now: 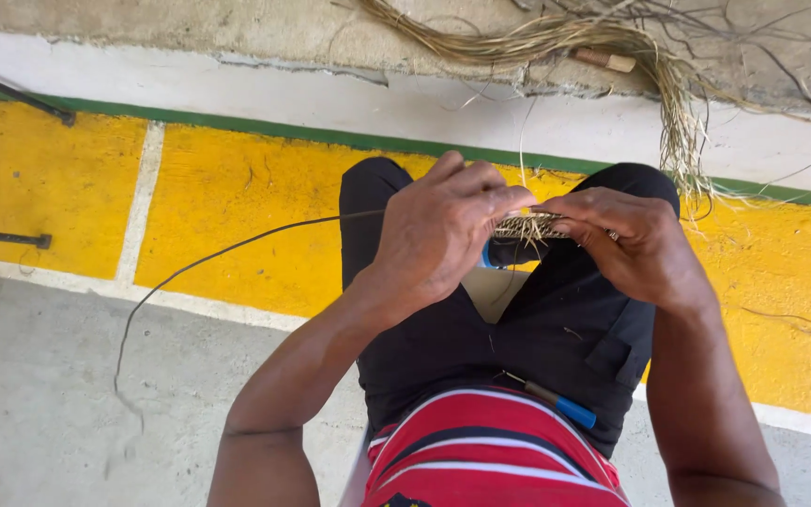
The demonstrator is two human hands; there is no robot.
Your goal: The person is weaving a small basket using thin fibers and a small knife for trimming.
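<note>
My left hand (443, 230) and my right hand (626, 239) meet above my lap, both pinching a small woven strip of straw-coloured fibre (529, 226) between the fingertips. A long thin dark strand (227, 249) runs out from under my left hand, curving left and down to the grey floor. I sit in black shorts (518, 347) and a red striped shirt (490, 455). A blue-tipped tool (560, 404) sticks out of the pocket on my right thigh.
A bundle of dry fibres (603, 42) with a wooden handle lies on the concrete ahead, trailing toward my right knee. The floor has a yellow band (237, 197) edged in green and white. Two dark metal rods (11, 94) lie at the left.
</note>
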